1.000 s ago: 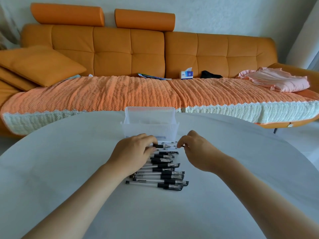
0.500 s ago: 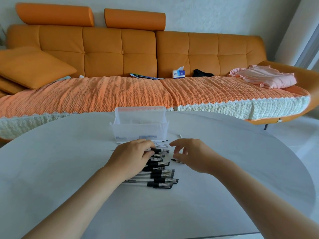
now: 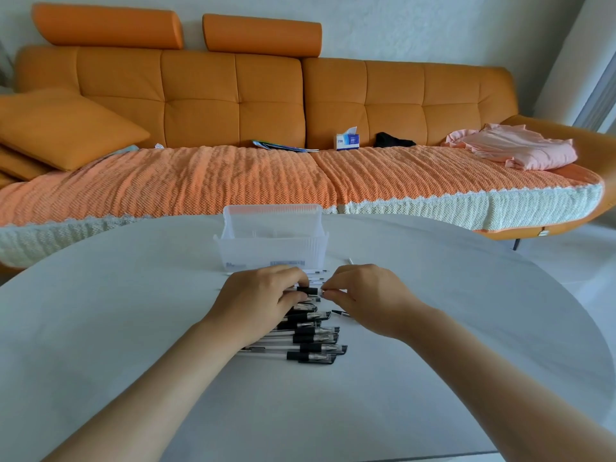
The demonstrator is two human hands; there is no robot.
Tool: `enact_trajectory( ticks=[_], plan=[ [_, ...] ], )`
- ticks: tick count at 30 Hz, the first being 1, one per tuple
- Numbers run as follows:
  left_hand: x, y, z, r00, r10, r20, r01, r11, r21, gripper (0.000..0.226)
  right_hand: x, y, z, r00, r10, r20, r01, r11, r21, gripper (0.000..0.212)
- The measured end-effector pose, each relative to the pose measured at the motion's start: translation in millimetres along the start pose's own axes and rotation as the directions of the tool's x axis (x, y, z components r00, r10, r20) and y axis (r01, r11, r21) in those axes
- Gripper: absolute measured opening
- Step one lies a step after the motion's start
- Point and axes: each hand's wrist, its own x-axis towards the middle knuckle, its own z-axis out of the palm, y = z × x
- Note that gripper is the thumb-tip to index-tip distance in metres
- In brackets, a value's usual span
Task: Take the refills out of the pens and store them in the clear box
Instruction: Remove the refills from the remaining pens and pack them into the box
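Observation:
Several clear pens with black grips [image 3: 311, 345] lie in a row on the white table, stacked toward me from the clear box [image 3: 271, 250]. My left hand [image 3: 260, 296] grips one pen [image 3: 308, 291] at the far end of the row by its barrel. My right hand [image 3: 363, 295] pinches that same pen's tip end between thumb and forefinger. A small black piece [image 3: 340, 313] lies on the table just under my right hand. Thin refills or pen parts [image 3: 315, 273] lie between the hands and the box.
The round white table [image 3: 133, 328] ends just behind the box. Beyond it stands an orange sofa [image 3: 233, 105] with a cushion, a tissue box [image 3: 346, 140] and pink cloth [image 3: 513, 150]. A small white piece [image 3: 350, 261] lies right of the box.
My right hand opened and hovered half a second ago, then came back left and pinched the tip of the pen held by my left hand. The camera view shifted slightly.

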Motion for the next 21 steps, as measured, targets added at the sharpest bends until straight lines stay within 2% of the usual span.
enact_trajectory(
  ticks=[5,9,14,18,21],
  plan=[
    [-0.1,-3.1,3.2,1.000,-0.003,0.005,0.003,1.000,-0.012,0.018,3.3,-0.8,0.9,0.997,0.031,-0.064,-0.030,0.999,0.016,0.011],
    [1.2,-5.3,2.1,1.000,-0.005,0.013,0.005,1.000,-0.003,0.024,3.5,-1.2,0.6,0.999,0.027,-0.041,-0.024,0.996,0.082,0.021],
    [-0.8,-2.2,-2.4,0.999,0.013,0.038,-0.013,1.000,-0.003,0.020,4.4,-2.0,4.0,0.997,0.060,-0.053,-0.053,0.990,0.133,0.006],
    [-0.4,0.5,-2.8,0.999,0.033,0.017,-0.033,0.999,0.014,0.013,4.2,-3.0,3.3,0.997,0.061,-0.050,-0.053,0.986,0.157,0.023],
    [0.9,-1.2,-1.2,1.000,0.025,0.003,-0.026,1.000,0.013,0.013,3.1,-3.3,0.6,0.997,0.072,-0.014,-0.068,0.979,0.192,0.017]
  ],
)
